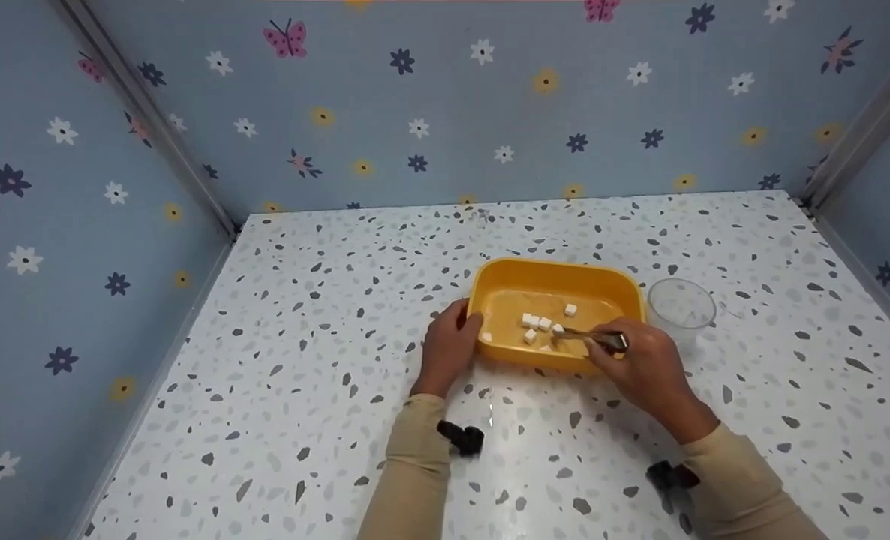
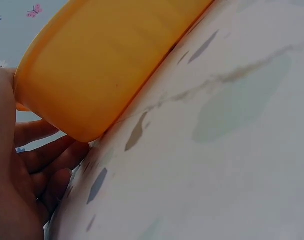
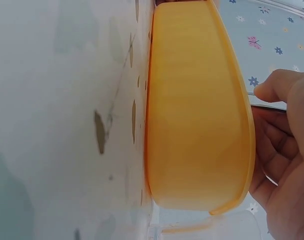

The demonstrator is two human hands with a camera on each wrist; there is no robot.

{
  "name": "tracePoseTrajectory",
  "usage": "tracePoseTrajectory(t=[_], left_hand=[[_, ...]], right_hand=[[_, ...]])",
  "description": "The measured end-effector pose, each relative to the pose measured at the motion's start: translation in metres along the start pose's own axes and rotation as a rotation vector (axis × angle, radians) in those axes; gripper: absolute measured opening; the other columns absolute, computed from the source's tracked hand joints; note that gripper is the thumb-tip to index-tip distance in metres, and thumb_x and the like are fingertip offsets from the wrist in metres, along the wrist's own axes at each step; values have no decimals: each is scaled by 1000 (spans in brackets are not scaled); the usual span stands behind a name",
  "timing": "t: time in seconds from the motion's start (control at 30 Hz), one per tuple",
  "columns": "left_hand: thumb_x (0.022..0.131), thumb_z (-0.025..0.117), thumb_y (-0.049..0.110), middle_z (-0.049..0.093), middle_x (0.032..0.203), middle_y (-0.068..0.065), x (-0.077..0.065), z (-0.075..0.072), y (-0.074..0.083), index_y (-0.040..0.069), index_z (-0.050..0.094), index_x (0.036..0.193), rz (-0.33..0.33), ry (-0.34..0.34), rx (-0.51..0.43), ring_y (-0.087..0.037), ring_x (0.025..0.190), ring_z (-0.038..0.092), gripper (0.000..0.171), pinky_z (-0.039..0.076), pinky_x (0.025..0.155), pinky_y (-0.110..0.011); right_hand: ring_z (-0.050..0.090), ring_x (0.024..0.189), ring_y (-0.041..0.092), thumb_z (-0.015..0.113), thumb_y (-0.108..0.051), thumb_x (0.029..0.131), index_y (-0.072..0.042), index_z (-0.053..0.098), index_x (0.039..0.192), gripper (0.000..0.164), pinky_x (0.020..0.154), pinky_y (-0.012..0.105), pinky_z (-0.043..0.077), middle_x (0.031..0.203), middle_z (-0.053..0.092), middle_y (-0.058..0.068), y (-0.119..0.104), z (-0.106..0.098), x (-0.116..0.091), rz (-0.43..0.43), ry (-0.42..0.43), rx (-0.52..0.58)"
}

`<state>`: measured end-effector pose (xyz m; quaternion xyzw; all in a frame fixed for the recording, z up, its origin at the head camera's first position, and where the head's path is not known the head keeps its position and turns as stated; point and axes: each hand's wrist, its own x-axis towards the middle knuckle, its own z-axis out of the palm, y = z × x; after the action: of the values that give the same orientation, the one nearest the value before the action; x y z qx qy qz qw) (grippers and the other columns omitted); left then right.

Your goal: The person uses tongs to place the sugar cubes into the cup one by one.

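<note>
A yellow rectangular container (image 1: 557, 271) stands on the speckled table, with several small white cubes (image 1: 545, 323) on its floor. My left hand (image 1: 449, 346) grips its left end, thumb at the rim and fingers along the outer wall. In the left wrist view those fingers (image 2: 46, 162) are by the container's lower corner. My right hand (image 1: 644, 367) holds small metal tongs (image 1: 587, 335) over the near right part of the container. Their tips are down among the cubes, right at one of them. From the right wrist, the container wall (image 3: 197, 110) hides the cubes and the tips.
A clear glass cup (image 1: 681, 304) stands just right of the container, close beyond my right hand. Flowered blue panels (image 1: 475, 105) close off the back and sides of the table (image 1: 325, 300).
</note>
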<state>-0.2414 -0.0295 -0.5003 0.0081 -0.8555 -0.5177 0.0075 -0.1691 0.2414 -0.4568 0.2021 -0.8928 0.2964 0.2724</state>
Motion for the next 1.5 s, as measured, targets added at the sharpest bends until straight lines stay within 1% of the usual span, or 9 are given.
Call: tracePoseTrajectory(t=[0.17,0.47,0.73,0.87,1.03,1.13,1.37,1.5], left_hand=[[100,51,38,64,131,-2,0,-1,-1,15,58,140,2,-3,6,-17,114,59,47,45,101,-39],[100,52,39,63,134,-2,0,-1,-1,15,58,140,-5,-4,-4,-18,119,58,48,44,103,-39],[100,51,38,64,130,-1,-2,-1,2,15,59,138,-2,5,3,-15,109,58,46,46,100,-36],[100,51,38,63,132,-2,-2,-1,2,15,58,140,-6,-5,-1,-15,110,58,47,46,101,-36],[99,51,39,64,131,-3,-2,-1,1,15,58,139,-5,-5,-1,-17,109,58,47,46,100,-37],[99,52,39,64,129,-2,-1,-1,0,16,59,138,-5,2,0,-17,107,59,46,47,98,-37],[99,52,38,64,130,-2,-1,-1,1,15,59,139,-15,-2,-11,-17,111,58,47,45,100,-38],[99,52,38,64,130,-2,-1,-2,1,15,59,139,-7,-2,-6,-17,112,58,47,45,101,-38]], right_hand=[[60,69,11,83,-5,79,-1,72,89,15,60,31,54,80,68,5,0,1,-1,-4,20,-5],[63,70,13,82,-2,77,1,71,89,16,61,32,55,81,68,8,1,1,0,-24,74,-1],[62,69,15,82,-3,77,2,71,88,17,62,34,56,80,68,9,3,1,1,-41,94,-15],[62,70,14,82,-4,77,2,71,89,16,64,30,54,81,69,8,3,1,0,-33,100,-17],[62,71,13,81,-3,78,1,72,90,15,68,17,50,82,69,7,2,1,0,-7,102,1],[61,71,12,81,-2,78,2,72,90,15,69,12,47,82,69,7,2,1,0,-4,108,22],[59,68,11,78,2,79,0,72,90,12,65,12,45,81,68,5,1,0,1,-19,161,96],[58,68,12,77,2,80,1,72,90,11,64,12,44,82,68,6,0,-1,1,-19,182,108]])
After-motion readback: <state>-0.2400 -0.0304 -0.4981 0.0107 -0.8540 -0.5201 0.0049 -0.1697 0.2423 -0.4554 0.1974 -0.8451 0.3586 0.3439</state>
